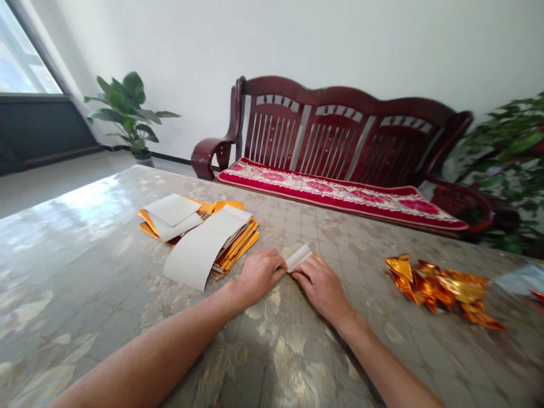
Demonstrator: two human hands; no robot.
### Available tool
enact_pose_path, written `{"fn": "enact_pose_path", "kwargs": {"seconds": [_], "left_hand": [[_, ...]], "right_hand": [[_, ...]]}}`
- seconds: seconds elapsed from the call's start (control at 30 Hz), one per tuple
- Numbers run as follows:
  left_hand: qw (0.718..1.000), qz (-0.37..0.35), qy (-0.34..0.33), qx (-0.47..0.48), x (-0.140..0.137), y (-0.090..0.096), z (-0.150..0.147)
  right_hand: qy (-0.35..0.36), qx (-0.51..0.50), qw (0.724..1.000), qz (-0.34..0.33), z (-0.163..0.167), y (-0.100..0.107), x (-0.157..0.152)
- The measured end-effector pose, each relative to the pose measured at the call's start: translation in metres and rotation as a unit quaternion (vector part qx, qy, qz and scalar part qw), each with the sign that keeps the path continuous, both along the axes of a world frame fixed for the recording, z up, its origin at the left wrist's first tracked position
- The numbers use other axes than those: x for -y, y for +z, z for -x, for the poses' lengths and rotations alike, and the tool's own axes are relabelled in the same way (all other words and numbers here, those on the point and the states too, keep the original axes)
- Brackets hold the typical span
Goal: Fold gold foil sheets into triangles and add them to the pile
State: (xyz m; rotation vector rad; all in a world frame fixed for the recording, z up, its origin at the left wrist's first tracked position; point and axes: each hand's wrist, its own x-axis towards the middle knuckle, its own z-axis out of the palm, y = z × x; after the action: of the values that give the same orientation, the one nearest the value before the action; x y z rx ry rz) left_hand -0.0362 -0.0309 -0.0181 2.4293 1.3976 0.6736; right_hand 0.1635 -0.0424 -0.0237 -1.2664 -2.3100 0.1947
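Note:
A small folded strip of paper (299,258), whitish on the side that shows, lies between my two hands over the table. My left hand (261,276) pinches its near left corner with closed fingers. On the other side, my right hand (319,283) grips the strip's right part, thumb and fingers pressed together. Left of my hands is a pile of paper sheets (198,243), pale on top with orange-gold edges underneath. To the right lie several folded shiny gold paper pieces (442,289), heaped loosely in a row.
The table (106,317) has a patterned, glossy cover. Past its far edge stands a dark red wooden bench (323,136) with a red floral cushion (340,192). Potted plants (130,107) flank it on both sides. A clear plastic bag (521,280) lies at the right edge.

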Motion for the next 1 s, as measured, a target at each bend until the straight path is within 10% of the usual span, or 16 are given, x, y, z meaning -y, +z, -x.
{"fn": "enact_pose_path", "kwargs": {"seconds": [0.37,1.0], "left_hand": [[1.0,-0.012,-0.026,-0.008,0.01,-0.004,0.013],[0.999,-0.027,-0.029,0.022,0.01,-0.01,0.015]], "right_hand": [[-0.056,-0.016,0.993,0.103,0.006,0.008,-0.01],[-0.038,0.021,0.999,0.019,0.005,0.005,0.005]]}}
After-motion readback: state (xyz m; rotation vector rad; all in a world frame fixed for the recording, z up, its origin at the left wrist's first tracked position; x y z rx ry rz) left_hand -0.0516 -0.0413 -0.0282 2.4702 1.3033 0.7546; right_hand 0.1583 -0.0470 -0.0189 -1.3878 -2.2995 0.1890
